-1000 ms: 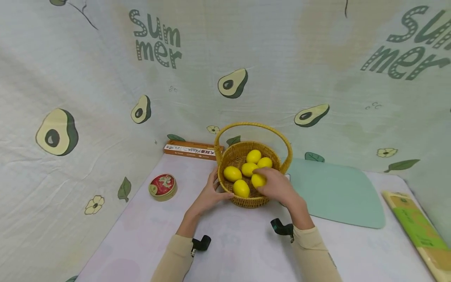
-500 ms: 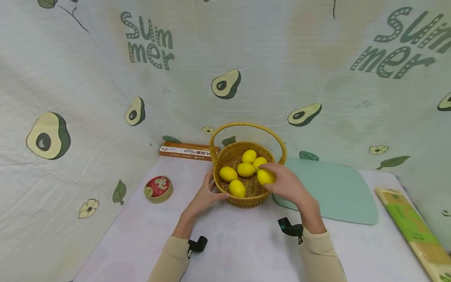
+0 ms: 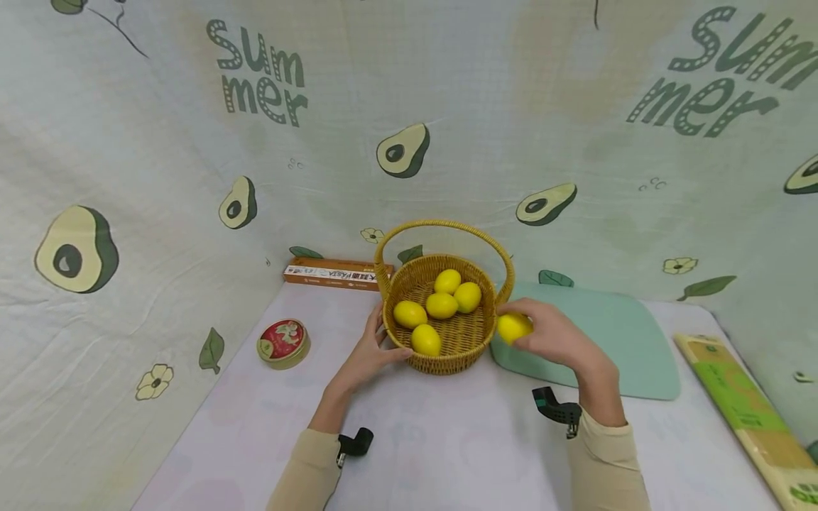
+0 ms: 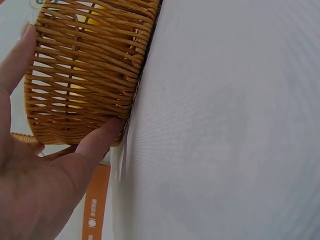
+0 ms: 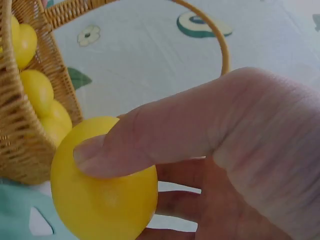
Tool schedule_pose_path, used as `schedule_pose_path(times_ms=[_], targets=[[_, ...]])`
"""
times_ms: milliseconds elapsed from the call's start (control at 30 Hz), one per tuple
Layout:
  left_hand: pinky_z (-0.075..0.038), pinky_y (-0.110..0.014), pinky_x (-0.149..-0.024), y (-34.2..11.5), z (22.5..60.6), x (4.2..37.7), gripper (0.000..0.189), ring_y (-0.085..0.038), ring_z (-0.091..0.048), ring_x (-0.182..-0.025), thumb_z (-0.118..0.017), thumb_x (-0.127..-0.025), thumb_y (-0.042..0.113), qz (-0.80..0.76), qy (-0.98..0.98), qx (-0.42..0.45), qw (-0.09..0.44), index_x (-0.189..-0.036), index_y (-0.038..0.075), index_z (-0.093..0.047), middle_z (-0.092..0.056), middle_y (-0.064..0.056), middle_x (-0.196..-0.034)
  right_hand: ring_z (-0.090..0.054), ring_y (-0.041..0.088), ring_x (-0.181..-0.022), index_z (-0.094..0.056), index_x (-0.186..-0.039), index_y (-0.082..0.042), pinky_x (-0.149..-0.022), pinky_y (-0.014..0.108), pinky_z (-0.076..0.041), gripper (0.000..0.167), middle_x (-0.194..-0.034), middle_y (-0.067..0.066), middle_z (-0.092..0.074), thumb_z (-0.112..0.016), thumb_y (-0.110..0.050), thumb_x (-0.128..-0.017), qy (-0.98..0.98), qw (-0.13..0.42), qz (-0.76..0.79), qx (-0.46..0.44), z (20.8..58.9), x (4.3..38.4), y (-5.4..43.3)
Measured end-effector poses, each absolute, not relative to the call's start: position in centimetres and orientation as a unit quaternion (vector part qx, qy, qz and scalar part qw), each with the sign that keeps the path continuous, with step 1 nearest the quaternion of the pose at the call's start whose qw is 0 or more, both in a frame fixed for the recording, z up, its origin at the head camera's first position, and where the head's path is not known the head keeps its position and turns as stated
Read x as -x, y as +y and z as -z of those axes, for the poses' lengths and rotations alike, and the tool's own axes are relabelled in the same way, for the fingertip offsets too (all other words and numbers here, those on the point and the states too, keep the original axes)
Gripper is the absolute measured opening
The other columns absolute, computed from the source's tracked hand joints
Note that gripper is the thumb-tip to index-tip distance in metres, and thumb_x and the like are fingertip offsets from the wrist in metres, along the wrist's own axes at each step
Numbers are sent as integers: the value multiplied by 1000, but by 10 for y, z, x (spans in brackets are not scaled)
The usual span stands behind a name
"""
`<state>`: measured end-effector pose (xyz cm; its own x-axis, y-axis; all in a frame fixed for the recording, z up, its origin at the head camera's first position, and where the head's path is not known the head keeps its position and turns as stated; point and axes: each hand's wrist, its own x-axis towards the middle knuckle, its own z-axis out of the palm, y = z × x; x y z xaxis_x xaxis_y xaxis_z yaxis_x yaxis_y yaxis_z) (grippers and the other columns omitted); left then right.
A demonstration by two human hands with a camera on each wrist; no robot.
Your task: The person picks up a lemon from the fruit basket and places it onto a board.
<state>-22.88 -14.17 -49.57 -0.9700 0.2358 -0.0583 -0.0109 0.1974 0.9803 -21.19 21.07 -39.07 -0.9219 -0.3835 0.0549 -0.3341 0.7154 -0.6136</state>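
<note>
Lemon [image 3: 513, 328] held just right of basket [image 3: 447, 363]

From my remote seat: right hand [image 3: 564, 339] pinches it between thumb [image 5: 117, 152] and fingers [image 5: 180, 172], long axis seemingly crosswise to the thumb. Left hand [image 3: 369, 360] grips the basket's left side, farther from the lemon.

In the head view, the right hand [image 3: 559, 337] has carried a yellow lemon [image 3: 513, 328] from inside the wicker basket [image 3: 447, 365] to beyond its right rim, right of the frame's centre, leaving five lemons [image 3: 442, 306] inside. The whole scene has slid slightly leftward in the frame.
</note>
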Motion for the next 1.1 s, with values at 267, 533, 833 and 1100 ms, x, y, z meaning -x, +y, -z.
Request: schedule_pose_path(times_ms=[267,533,833,1100], targets=[[-27,-57,-120,-143,494,229,115,-35,-17,-154,-84,-81,25,-630,767,-67,104,-156,46,1,-7,0,-167,-57,29,-97,-67,-123,-4,-80,40,-49,51,-122,17,-66,-69,8,-73,934,33,305,184,405,225,225],[-23,-57,-122,-141,484,226,114,-36,-15,-154,-82,-83,19,-635,760,-61,125,-159,36,2,-6,-4,-168,-57,36,-107,-67,-123,-1,-92,54,-49,52,-125,21,-65,-69,7,-72,943,28,290,161,433,240,234],[-23,-60,-121,-140,473,219,113,-40,-15,-154,-80,-85,19,-638,757,-74,122,-161,29,3,-4,-7,-168,-55,44,-116,-60,-130,4,-101,62,-44,52,-129,26,-60,-63,9,-78,952,-26,278,129,461,256,241],[-22,-56,-122,-142,487,228,115,-36,-14,-154,-81,-84,19,-633,761,-66,125,-160,34,4,-4,-5,-168,-53,45,-117,-58,-135,1,-104,64,-40,49,-133,27,-59,-56,10,-87,954,-62,280,85,471,264,246]])
